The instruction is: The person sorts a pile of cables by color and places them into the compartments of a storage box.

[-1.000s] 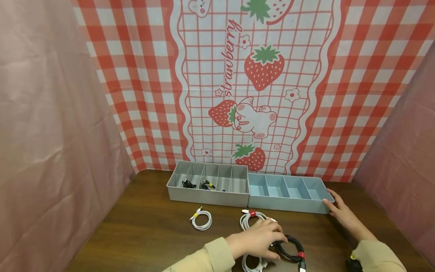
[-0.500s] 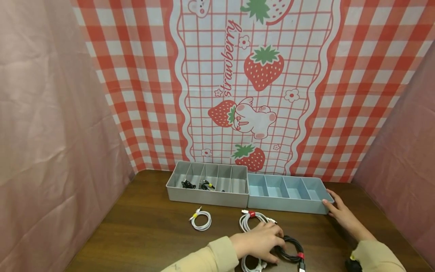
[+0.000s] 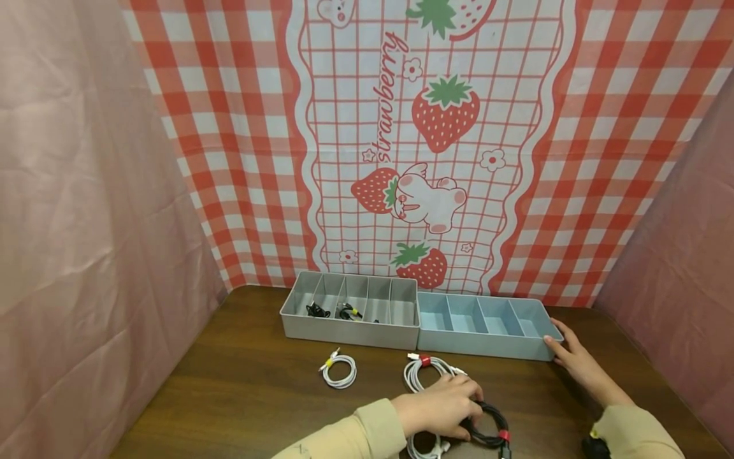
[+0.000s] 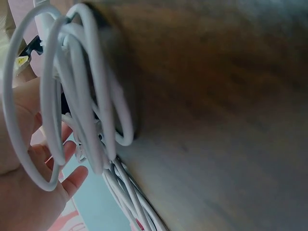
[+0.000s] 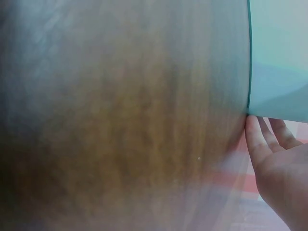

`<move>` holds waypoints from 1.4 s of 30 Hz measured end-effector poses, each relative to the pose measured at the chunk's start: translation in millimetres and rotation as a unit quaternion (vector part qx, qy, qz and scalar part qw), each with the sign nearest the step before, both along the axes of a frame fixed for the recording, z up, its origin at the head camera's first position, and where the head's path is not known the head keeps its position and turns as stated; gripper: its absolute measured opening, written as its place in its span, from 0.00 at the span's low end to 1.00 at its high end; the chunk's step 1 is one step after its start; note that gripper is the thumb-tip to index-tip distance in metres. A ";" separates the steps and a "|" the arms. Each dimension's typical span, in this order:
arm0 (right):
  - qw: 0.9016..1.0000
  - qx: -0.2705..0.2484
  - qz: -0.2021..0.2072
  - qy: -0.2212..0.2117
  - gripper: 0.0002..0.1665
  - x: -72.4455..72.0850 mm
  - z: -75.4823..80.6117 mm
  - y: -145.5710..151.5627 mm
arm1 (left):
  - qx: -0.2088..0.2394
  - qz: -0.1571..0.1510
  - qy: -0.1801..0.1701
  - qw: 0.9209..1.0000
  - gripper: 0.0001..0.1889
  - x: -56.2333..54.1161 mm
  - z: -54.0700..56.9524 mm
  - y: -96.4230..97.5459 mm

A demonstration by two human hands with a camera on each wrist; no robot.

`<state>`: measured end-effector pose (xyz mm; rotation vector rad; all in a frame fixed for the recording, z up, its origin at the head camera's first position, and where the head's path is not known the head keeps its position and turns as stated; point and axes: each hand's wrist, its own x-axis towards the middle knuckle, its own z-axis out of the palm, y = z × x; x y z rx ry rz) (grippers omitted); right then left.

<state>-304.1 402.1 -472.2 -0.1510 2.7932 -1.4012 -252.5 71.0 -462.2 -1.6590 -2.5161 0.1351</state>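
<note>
Black coiled cable (image 3: 501,415): shifted slightly left, we note.
Left hand (image 3: 441,407): curled, pinching it.
Right hand (image 3: 580,363): straightish fingers touching blue four-compartment organizer (image 3: 487,345).

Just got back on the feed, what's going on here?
A person's left hand has its fingers curled onto the black cable coil with the red tie. The right hand rests against the end of the blue tray. Black bundles sit in the gray tray beside it; white cable coils lie on the table.
</note>
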 end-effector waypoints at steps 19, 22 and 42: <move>1.000 0.028 0.005 0.010 0.41 1.1 -1.5 0.0 | 0.034 -0.046 0.014 0.998 0.07 3.5 3.9 -1.8; 0.999 0.033 0.004 0.014 0.41 1.4 -1.8 0.8 | 0.048 -0.055 0.020 0.997 0.07 2.8 5.3 -3.3; 0.999 0.031 -0.003 0.031 0.40 0.2 -3.0 0.8 | 0.135 -0.070 0.052 0.987 0.06 0.1 15.3 -12.5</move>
